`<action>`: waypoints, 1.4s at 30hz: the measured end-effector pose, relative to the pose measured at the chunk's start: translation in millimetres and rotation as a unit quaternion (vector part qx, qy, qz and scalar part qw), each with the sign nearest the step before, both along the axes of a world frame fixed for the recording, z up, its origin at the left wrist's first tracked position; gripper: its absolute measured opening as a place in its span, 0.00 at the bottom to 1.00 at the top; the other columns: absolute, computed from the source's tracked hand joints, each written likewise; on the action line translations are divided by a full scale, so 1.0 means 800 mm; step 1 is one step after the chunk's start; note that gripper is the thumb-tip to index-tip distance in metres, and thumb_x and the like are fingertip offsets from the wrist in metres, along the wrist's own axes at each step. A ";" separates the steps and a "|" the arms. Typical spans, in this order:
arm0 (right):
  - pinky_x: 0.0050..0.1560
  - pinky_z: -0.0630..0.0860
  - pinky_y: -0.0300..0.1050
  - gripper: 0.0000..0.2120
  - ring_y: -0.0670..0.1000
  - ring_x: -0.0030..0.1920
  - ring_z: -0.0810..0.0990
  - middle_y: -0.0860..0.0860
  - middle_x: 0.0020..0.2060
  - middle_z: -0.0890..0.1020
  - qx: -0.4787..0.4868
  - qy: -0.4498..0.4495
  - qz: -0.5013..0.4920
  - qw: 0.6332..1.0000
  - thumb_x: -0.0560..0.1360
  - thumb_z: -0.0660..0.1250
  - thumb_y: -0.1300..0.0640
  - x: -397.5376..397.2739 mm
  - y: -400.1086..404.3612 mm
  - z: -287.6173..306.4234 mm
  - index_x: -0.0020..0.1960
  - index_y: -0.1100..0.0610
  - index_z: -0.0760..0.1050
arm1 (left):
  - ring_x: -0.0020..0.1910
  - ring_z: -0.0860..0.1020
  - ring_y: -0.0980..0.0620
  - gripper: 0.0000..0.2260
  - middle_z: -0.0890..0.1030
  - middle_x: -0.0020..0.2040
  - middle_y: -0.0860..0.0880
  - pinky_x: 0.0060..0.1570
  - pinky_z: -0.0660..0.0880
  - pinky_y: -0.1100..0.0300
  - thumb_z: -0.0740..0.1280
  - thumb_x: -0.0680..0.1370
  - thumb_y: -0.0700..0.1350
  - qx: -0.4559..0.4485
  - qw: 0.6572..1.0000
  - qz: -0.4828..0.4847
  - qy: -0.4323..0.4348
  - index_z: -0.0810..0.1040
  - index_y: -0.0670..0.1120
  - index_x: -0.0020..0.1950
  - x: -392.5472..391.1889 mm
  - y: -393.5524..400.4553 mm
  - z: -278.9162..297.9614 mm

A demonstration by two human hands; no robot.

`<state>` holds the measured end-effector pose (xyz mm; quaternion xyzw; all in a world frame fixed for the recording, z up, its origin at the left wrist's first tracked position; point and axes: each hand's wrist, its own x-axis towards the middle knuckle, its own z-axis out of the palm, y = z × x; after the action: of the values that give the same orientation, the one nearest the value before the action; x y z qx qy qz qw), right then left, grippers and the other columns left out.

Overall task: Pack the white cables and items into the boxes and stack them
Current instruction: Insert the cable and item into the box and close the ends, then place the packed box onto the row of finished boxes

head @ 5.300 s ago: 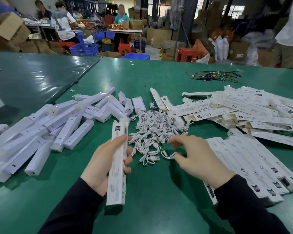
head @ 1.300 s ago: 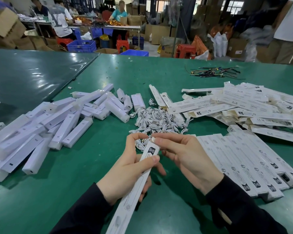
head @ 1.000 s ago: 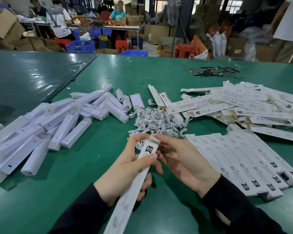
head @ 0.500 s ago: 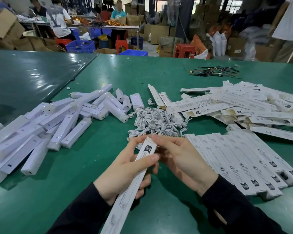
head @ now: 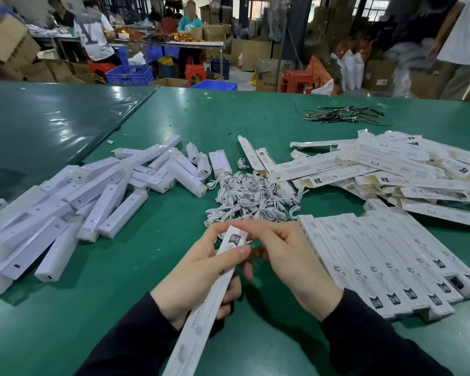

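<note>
Green counter (head: 269,126) fills most of the view, with a busy warehouse of cartons and seated workers behind it. Taking the heap of white cables (head: 251,198) at the counter's middle as the landmark, the biggest mass still waiting is the loose pile of white bar-shaped items (head: 73,202) to the left of the heap. To the right of and beyond the heap sprawls a jumble of flat, unfilled boxes (head: 396,169), many with open flaps. Nearer than that jumble, just right of the heap, lies a neat row of closed boxes (head: 385,264) laid side by side; these look packed, though they form a single layer, not yet a tall stack. A tangle of dark wires (head: 342,115) lies well beyond the heap.

Directly in front of the heap, the left hand (head: 201,272) grips one long box (head: 217,283) around its upper part, fingers wrapped on it, its far end tilted up toward the heap. The right hand (head: 291,256) pinches at that top end, fingers together on the flap, apparently closing it.

By my judgement the job is well short of half done: about ten boxes finished, far more items, cables and boxes left.
</note>
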<state>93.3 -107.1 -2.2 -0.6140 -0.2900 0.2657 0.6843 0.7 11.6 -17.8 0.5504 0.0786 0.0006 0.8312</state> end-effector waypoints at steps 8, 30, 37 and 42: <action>0.58 0.75 0.44 0.20 0.47 0.55 0.81 0.46 0.50 0.85 -0.071 -0.230 0.095 0.966 0.69 0.68 0.60 0.015 -0.017 0.009 0.61 0.50 0.79 | 0.22 0.71 0.47 0.21 0.80 0.39 0.37 0.18 0.68 0.65 0.68 0.73 0.37 -0.096 0.984 -0.100 0.108 0.71 0.45 0.66 -0.001 0.011 0.019; 0.36 0.72 0.47 0.19 0.48 0.31 0.75 0.45 0.45 0.74 -0.395 -0.369 -0.260 0.800 0.64 0.79 0.58 0.003 -0.151 0.012 0.47 0.39 0.79 | 0.26 0.75 0.52 0.09 0.80 0.35 0.47 0.23 0.72 0.63 0.58 0.81 0.45 -0.081 0.937 0.341 0.019 0.75 0.43 0.50 -0.003 0.047 0.011; 0.54 0.75 0.43 0.21 0.40 0.51 0.76 0.36 0.57 0.67 -0.564 -0.405 -0.088 0.715 0.70 0.57 0.28 0.014 -0.128 0.056 0.60 0.30 0.62 | 0.25 0.73 0.54 0.08 0.79 0.32 0.50 0.23 0.70 0.63 0.57 0.81 0.43 -0.055 0.927 0.370 0.019 0.76 0.44 0.48 -0.003 0.049 0.009; 0.57 0.76 0.51 0.13 0.47 0.51 0.78 0.45 0.53 0.80 -0.451 -0.475 -0.132 0.744 0.77 0.63 0.52 0.102 -0.075 0.089 0.61 0.46 0.76 | 0.25 0.73 0.54 0.09 0.79 0.32 0.51 0.23 0.70 0.63 0.58 0.81 0.44 -0.037 0.925 0.379 0.015 0.76 0.45 0.47 -0.003 0.048 0.008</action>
<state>175.0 -167.3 69.1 -0.9300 -0.3399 -0.0536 0.1289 -1.5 49.9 -11.7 0.4482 0.2936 0.3040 0.7877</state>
